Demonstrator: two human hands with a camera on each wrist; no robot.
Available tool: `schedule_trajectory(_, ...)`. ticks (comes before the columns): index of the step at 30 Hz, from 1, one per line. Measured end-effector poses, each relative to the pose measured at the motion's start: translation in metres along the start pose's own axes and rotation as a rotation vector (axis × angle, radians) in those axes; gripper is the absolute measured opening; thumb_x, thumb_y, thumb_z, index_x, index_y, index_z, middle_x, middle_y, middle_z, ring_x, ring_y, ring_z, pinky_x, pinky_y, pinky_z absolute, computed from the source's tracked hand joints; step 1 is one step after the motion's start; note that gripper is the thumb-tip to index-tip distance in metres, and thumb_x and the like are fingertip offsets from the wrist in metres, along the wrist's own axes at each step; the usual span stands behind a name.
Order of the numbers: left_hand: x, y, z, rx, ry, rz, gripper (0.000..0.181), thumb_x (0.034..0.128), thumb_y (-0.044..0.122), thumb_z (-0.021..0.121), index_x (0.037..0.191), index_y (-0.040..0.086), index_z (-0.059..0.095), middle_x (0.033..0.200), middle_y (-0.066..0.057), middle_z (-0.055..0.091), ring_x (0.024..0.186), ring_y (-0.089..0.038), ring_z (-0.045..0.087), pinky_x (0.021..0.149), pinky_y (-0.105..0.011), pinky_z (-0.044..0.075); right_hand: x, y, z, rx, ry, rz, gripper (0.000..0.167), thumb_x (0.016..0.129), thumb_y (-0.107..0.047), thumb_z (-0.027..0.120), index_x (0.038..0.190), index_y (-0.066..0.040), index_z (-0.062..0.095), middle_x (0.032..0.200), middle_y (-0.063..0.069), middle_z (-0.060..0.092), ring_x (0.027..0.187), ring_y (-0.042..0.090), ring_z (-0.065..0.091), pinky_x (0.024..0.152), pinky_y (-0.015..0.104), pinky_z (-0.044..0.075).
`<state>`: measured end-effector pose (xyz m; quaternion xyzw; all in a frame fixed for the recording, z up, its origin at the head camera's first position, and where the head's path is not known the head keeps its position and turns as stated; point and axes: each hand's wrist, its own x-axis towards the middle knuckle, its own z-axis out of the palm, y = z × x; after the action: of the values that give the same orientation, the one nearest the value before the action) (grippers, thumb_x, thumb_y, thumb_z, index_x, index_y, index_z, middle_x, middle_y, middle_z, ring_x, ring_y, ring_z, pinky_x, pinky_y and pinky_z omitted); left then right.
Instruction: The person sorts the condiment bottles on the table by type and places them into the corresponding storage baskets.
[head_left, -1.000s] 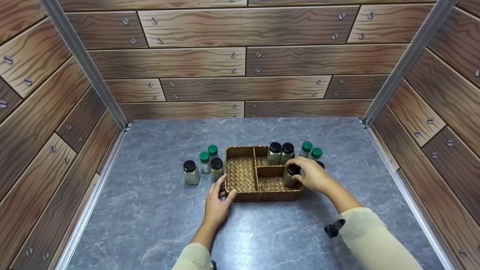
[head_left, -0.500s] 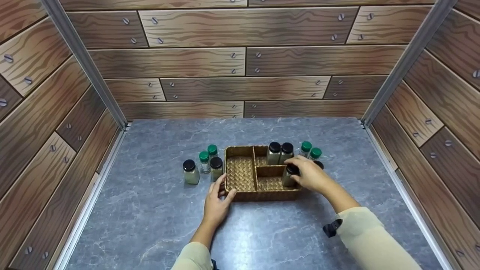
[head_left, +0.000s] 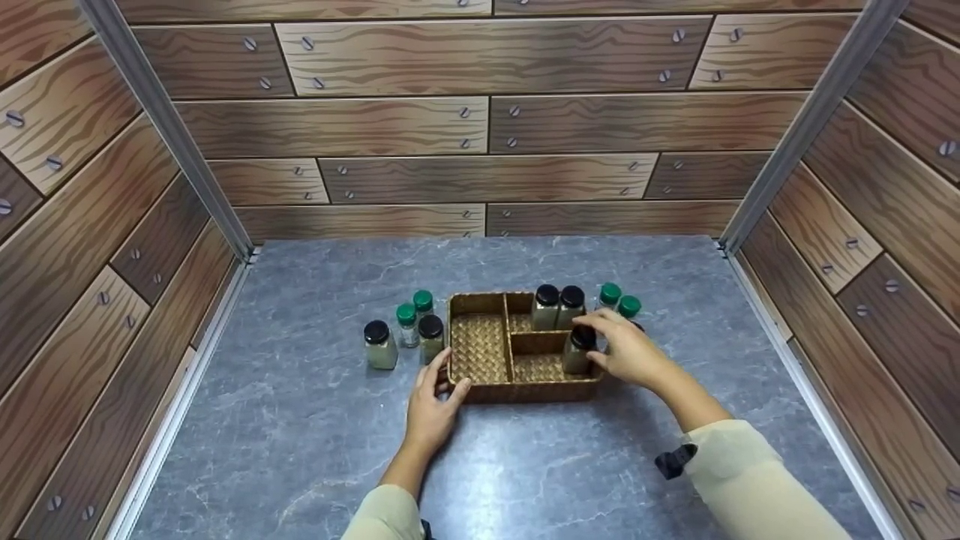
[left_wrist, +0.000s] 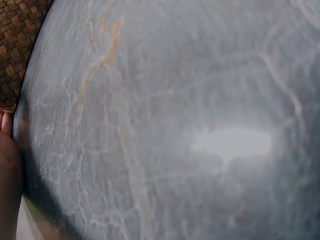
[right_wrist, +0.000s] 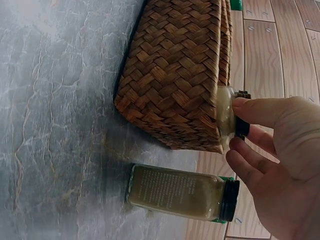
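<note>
A woven basket (head_left: 480, 345) with three compartments stands on the table. At its front left corner, my left hand (head_left: 433, 409) holds the basket, fingers along the left wall and thumb at the front; the left wrist view catches only a sliver of this hand. My right hand (head_left: 630, 351) pinches a black-capped spice jar (head_left: 577, 358) near its lid, thumb on one side and fingers on the other. This jar is upright at the right end of the front right compartment. Two more black-capped jars (head_left: 559, 309) stand side by side in the back right compartment.
Left of the basket are two black-capped jars (head_left: 381, 351) and two green-capped jars (head_left: 406, 326). To its right stand two green-capped jars (head_left: 610, 296) and a black-capped jar (right_wrist: 175, 192), partly hidden by the right hand. Wood-patterned walls (head_left: 480, 124) enclose the grey table (head_left: 300, 450).
The right thumb has shifted slightly outward, so more of the jar's lid shows. The jar, the basket and the left hand stay nearly in place.
</note>
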<state>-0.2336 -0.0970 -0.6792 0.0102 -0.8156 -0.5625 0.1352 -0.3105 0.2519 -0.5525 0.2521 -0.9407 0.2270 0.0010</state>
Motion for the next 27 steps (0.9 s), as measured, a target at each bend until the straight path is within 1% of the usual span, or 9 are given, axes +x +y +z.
schedule_trajectory(3, 0.0, 0.001, 0.0, -0.005, -0.002, 0.0, 0.066, 0.099, 0.033, 0.08, 0.158, 0.017, 0.055, 0.141, -0.014, 0.063, 0.123, -0.027, 0.069, 0.105, -0.042, 0.06, -0.003, 0.002, -0.004, 0.014, 0.037, -0.013, 0.064, 0.09, -0.005, 0.085, 0.15, -0.009, 0.063, 0.142, 0.018, 0.064, 0.125, 0.041, 0.067, 0.11, 0.062, 0.056)
schedule_trajectory(4, 0.0, 0.001, 0.0, -0.004, -0.003, 0.0, 0.066, 0.0991, 0.033, 0.08, 0.158, 0.017, 0.055, 0.141, -0.013, 0.063, 0.124, -0.027, 0.068, 0.105, -0.041, 0.06, -0.004, 0.003, -0.005, 0.018, 0.051, -0.019, 0.064, 0.089, -0.004, 0.085, 0.149, -0.008, 0.063, 0.141, 0.018, 0.065, 0.126, 0.041, 0.067, 0.11, 0.062, 0.055)
schedule_trajectory(10, -0.001, 0.0, 0.0, 0.001, 0.001, 0.001, 0.064, 0.0993, 0.033, 0.08, 0.158, 0.02, 0.055, 0.143, -0.013, 0.063, 0.124, -0.027, 0.068, 0.106, -0.041, 0.06, -0.008, 0.008, -0.012, 0.057, 0.093, -0.029, 0.063, 0.088, -0.001, 0.086, 0.147, -0.005, 0.065, 0.139, 0.019, 0.065, 0.123, 0.041, 0.068, 0.106, 0.059, 0.059)
schedule_trajectory(13, -0.001, -0.001, 0.0, 0.004, 0.006, 0.002, 0.064, 0.0991, 0.033, 0.08, 0.157, 0.022, 0.056, 0.143, -0.012, 0.063, 0.123, -0.027, 0.069, 0.106, -0.041, 0.06, -0.009, 0.01, -0.016, 0.089, 0.097, -0.01, 0.062, 0.088, 0.0, 0.085, 0.147, -0.006, 0.065, 0.14, 0.018, 0.065, 0.123, 0.041, 0.068, 0.105, 0.058, 0.06)
schedule_trajectory(16, -0.001, -0.001, 0.0, 0.011, 0.006, 0.005, 0.065, 0.0992, 0.035, 0.08, 0.158, 0.02, 0.056, 0.143, -0.013, 0.063, 0.123, -0.027, 0.068, 0.105, -0.042, 0.06, -0.011, 0.013, -0.019, 0.117, 0.11, 0.016, 0.06, 0.089, 0.001, 0.084, 0.146, -0.006, 0.066, 0.14, 0.018, 0.065, 0.125, 0.042, 0.068, 0.107, 0.06, 0.058)
schedule_trajectory(21, -0.001, -0.001, 0.0, 0.018, 0.005, 0.007, 0.066, 0.0993, 0.036, 0.079, 0.158, 0.018, 0.055, 0.142, -0.014, 0.063, 0.123, -0.029, 0.068, 0.105, -0.044, 0.06, -0.014, 0.021, -0.021, 0.126, 0.138, 0.049, 0.057, 0.09, 0.002, 0.083, 0.145, -0.007, 0.067, 0.141, 0.018, 0.066, 0.132, 0.045, 0.064, 0.116, 0.064, 0.05)
schedule_trajectory(23, -0.001, -0.002, 0.0, 0.018, 0.006, 0.01, 0.065, 0.0995, 0.035, 0.079, 0.158, 0.017, 0.055, 0.141, -0.014, 0.064, 0.122, -0.029, 0.068, 0.105, -0.045, 0.06, -0.015, 0.024, -0.021, 0.133, 0.146, 0.061, 0.057, 0.091, 0.002, 0.083, 0.145, -0.009, 0.067, 0.141, 0.018, 0.065, 0.133, 0.045, 0.063, 0.117, 0.066, 0.048)
schedule_trajectory(27, 0.0, -0.002, 0.0, 0.01, 0.006, 0.013, 0.064, 0.0998, 0.034, 0.079, 0.158, 0.019, 0.056, 0.143, -0.014, 0.063, 0.124, -0.029, 0.068, 0.105, -0.044, 0.06, -0.017, 0.031, -0.021, 0.133, 0.162, 0.072, 0.055, 0.09, 0.002, 0.083, 0.142, -0.005, 0.068, 0.138, 0.019, 0.066, 0.131, 0.046, 0.064, 0.117, 0.066, 0.048)
